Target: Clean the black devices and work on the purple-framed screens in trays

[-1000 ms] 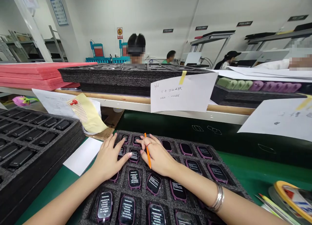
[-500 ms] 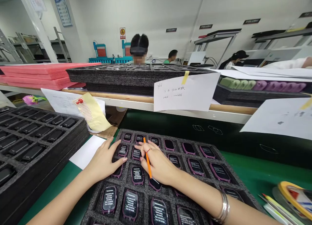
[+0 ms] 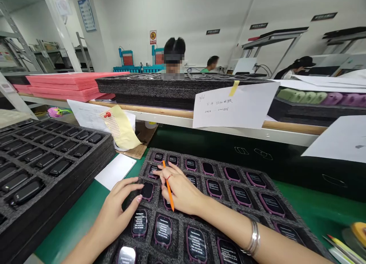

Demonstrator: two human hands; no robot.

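A black foam tray (image 3: pixel 183 214) holds rows of smartwatches with purple cases, several with lines of white text lit on their screens. My right hand (image 3: pixel 180 188) reaches over the tray, gripping a thin orange stick (image 3: pixel 168 188) with a pointed end. Its index fingertip is at a lit watch (image 3: pixel 153 170) in the left column. My left hand (image 3: pixel 117 207) rests at the tray's left edge, thumb and fingers apart. Its fingertips are beside a dark-screened watch (image 3: pixel 147 190); whether they touch it I cannot tell. Just below is a watch with lit text (image 3: pixel 139 223).
A stack of foam trays with black watches (image 3: pixel 57 172) stands on the left. White paper (image 3: pixel 116 170) lies between the trays. A shelf ahead bears pink foam (image 3: pixel 65 85), black foam (image 3: pixel 148 90) and a hanging note (image 3: pixel 234 108). Pens (image 3: pixel 343 245) lie at lower right. Co-workers sit beyond.
My left hand has moved down the tray's left column, to a watch nearer me. My right hand, still with the orange stick, has shifted to the left column. The view has turned slightly left.
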